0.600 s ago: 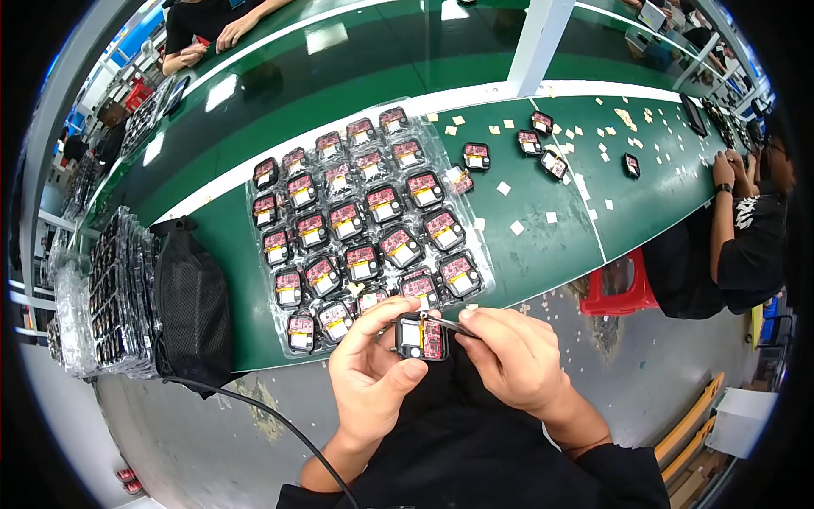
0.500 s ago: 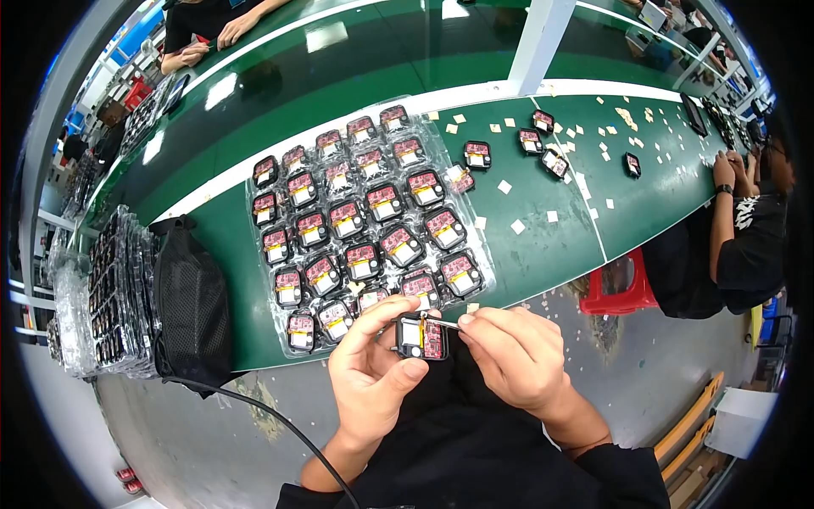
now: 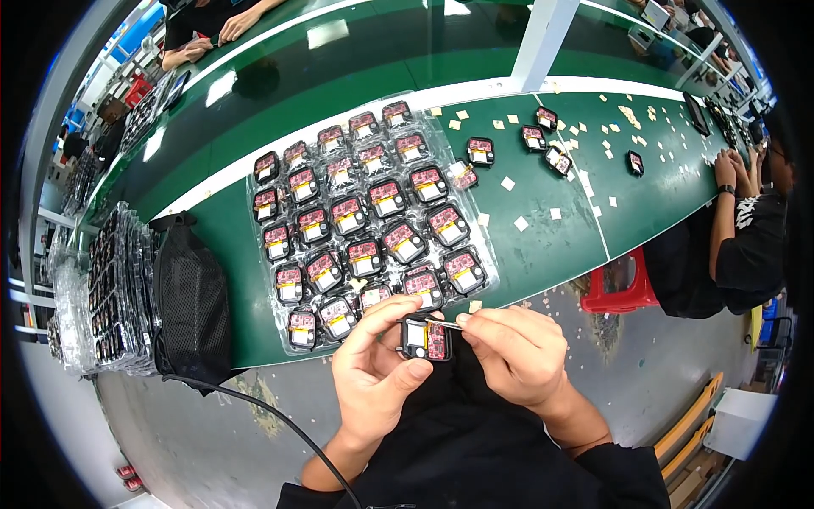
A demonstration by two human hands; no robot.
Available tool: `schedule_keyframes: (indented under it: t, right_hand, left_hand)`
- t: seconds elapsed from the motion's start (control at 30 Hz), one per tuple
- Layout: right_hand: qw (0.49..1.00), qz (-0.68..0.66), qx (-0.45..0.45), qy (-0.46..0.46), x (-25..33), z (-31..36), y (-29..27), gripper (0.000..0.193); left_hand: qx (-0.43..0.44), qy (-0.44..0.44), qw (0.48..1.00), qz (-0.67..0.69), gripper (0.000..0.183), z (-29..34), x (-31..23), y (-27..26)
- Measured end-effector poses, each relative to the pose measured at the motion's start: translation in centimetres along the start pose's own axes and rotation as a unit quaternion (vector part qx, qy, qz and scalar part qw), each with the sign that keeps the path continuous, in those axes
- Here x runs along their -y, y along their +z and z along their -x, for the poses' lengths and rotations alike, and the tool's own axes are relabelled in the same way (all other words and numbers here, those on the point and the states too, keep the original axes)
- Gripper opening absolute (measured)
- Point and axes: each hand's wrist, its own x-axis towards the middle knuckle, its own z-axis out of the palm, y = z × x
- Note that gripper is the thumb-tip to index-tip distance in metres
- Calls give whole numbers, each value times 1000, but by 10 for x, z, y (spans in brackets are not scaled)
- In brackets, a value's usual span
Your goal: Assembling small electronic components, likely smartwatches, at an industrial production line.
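My left hand (image 3: pixel 373 373) holds a small black square watch casing (image 3: pixel 414 337) by its edges, between the thumb and curled fingers. Inside the open casing show a red circuit board, a pale square block and a yellow strip. My right hand (image 3: pixel 519 355) pinches what look like thin metal tweezers (image 3: pixel 446 324), whose tip reaches over the casing's upper edge near the strip. What the tip touches is too small to make out. Just beyond my hands, a clear plastic tray (image 3: pixel 493 270) carries rows of similar open casings (image 3: pixel 364 254) on the green bench.
Several loose casings (image 3: pixel 481 151) and pale square pieces (image 3: pixel 521 224) lie on the bench (image 3: pixel 543 263) to the right. Stacked trays (image 3: pixel 119 297) and a black mesh bag (image 3: pixel 193 305) stand at left. A red stool (image 3: pixel 623 284) and a co-worker (image 3: pixel 738 220) are at right.
The watch casing and both hands have shifted very slightly to the right in view. The tweezers lie a little flatter across the casing's upper edge. Both hands keep their grips.
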Motion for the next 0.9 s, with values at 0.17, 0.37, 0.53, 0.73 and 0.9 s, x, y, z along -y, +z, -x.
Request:
schedule_keyframes:
  t: [0.17, 0.37, 0.53, 0.73, 0.9]
  right_hand:
    - [998, -34, 27, 35, 0, -2, -2, 27]
    - [997, -46, 6, 57, 1, 2, 2, 26]
    - [999, -11, 5, 39, 0, 7, 5, 28]
    - [999, 7, 41, 19, -2, 5, -1, 30]
    - [990, -63, 3, 127, -26, -7, -7, 21]
  left_hand:
    - [-64, -11, 997, -31, 74, -1, -5, 12]
    - [18, 19, 998, -50, 59, -1, -3, 1]
    - [4, 12, 999, -47, 58, 0, -6, 4]
    - [16, 3, 999, -35, 58, -1, -7, 2]
    - [58, 17, 998, -5, 60, -2, -12, -7]
